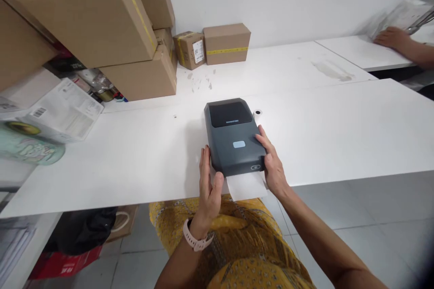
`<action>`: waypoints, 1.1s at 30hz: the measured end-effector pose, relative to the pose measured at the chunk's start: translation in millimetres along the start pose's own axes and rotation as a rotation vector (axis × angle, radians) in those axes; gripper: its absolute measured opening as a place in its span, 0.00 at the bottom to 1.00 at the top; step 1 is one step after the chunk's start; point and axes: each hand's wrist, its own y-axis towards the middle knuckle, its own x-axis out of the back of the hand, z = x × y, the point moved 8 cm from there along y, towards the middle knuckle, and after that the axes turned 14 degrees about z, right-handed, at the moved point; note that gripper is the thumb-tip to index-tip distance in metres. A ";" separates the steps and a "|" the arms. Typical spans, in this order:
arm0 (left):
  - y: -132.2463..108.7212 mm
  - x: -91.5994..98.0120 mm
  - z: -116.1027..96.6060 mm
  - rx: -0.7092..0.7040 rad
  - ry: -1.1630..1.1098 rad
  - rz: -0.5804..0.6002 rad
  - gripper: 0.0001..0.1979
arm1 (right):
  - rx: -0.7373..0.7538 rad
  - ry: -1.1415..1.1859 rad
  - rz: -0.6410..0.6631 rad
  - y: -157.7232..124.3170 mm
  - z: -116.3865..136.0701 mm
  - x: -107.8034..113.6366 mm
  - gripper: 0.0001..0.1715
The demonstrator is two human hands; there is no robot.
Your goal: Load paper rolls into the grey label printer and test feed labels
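A dark grey label printer [233,137] sits near the front edge of a white table [339,135]. A white label [247,186] sticks out of its front slot and hangs past the table edge. My left hand [208,185], with a pale watch on the wrist, lies flat against the printer's left side, fingers stretched out. My right hand [271,162] rests on the printer's right front corner, fingers laid along its side. A small white paper roll [257,114] stands just behind the printer on the right.
Cardboard boxes [101,31] are stacked at the back left, with two small boxes [213,45] against the wall. Printed packets [61,110] lie at the left. Another person's hand [393,38] rests on a far right table. Bags sit on the floor beneath.
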 end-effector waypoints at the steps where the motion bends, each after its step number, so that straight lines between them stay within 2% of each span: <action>1: 0.0 1.5 -1.9 -0.020 0.018 -0.006 0.32 | -0.018 0.024 -0.003 -3.6 -3.3 -1.7 0.32; 4: 1.3 6.1 -8.5 -0.056 0.033 -0.017 0.31 | -0.029 0.023 0.037 -5.4 2.2 -2.0 0.36; 8: 18.7 18.9 -28.1 -0.130 0.030 -0.016 0.29 | 0.043 -0.132 0.054 13.8 34.1 15.0 0.38; 10: 40.3 32.8 -41.1 -0.204 0.007 -0.046 0.26 | 0.141 -0.256 0.020 35.3 57.0 25.2 0.40; 12: 68.4 53.3 -47.5 -0.262 -0.067 -0.133 0.23 | 0.249 -0.341 -0.032 64.7 78.5 32.7 0.43; 14: 99.0 71.2 -40.8 -0.222 -0.117 -0.207 0.18 | 0.345 -0.346 -0.093 99.5 95.7 39.1 0.43; 16: 125.9 77.3 -24.2 -0.105 -0.130 -0.177 0.23 | 0.406 -0.337 -0.154 135.5 108.8 46.8 0.43; 18: 140.6 73.0 -1.2 0.041 -0.164 -0.073 0.32 | 0.378 -0.347 -0.173 171.6 114.7 55.1 0.42; 20: 141.7 62.3 20.3 0.155 -0.236 0.055 0.39 | 0.335 -0.361 -0.131 203.8 116.9 61.7 0.43; 22: 136.1 52.6 32.1 0.184 -0.282 0.148 0.44 | 0.316 -0.365 -0.050 229.3 116.8 65.1 0.47; 24: 130.8 48.0 34.6 0.152 -0.267 0.185 0.47 | 0.267 -0.349 0.020 248.4 111.5 67.2 0.50; 30: 129.7 41.6 28.7 0.095 -0.186 0.216 0.48 | 0.059 -0.298 0.084 276.0 94.3 68.6 0.52; 33: 129.9 40.2 26.8 0.081 -0.164 0.210 0.48 | 0.053 -0.328 -0.006 266.3 101.1 70.5 0.44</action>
